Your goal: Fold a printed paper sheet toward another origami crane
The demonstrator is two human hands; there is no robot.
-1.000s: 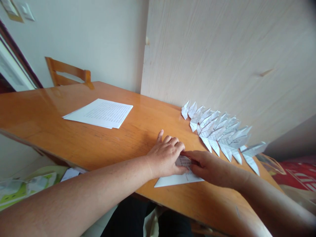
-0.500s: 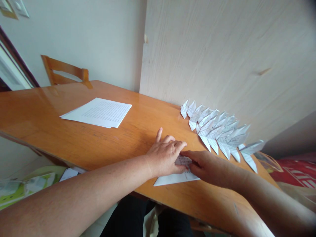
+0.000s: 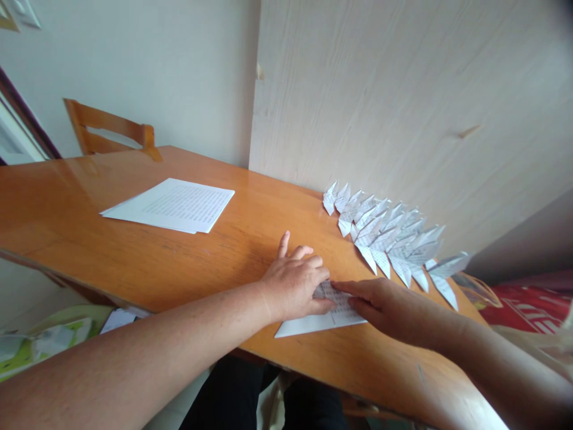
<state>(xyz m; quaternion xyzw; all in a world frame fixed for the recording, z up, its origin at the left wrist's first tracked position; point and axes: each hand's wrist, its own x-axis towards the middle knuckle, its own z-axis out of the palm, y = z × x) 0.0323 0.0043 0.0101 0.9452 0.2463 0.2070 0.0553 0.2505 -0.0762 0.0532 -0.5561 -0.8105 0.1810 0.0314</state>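
A white printed sheet (image 3: 340,310), partly folded, lies on the wooden table close to its front edge. My left hand (image 3: 298,283) presses on the sheet's upper left part, its fingers spread and its thumb across the paper. At the sheet's right side, my right hand (image 3: 380,301) rests with the index finger stretched along the top edge and the thumb on the print. Its other fingers are curled under and mostly hidden. The index fingertip is near the left hand's fingers. Part of the sheet is covered by both hands.
A stack of printed sheets (image 3: 179,206) lies on the left of the table (image 3: 250,221). Several folded paper pieces (image 3: 385,233) stand in rows along the board (image 3: 358,89) at the right. Behind the table is a wooden chair (image 3: 111,125); a red bag (image 3: 528,307) lies at far right.
My right hand has slid slightly right along the sheet, its index finger now further from the left hand's fingertips. More print shows between the hands. The whole view has shifted a little.
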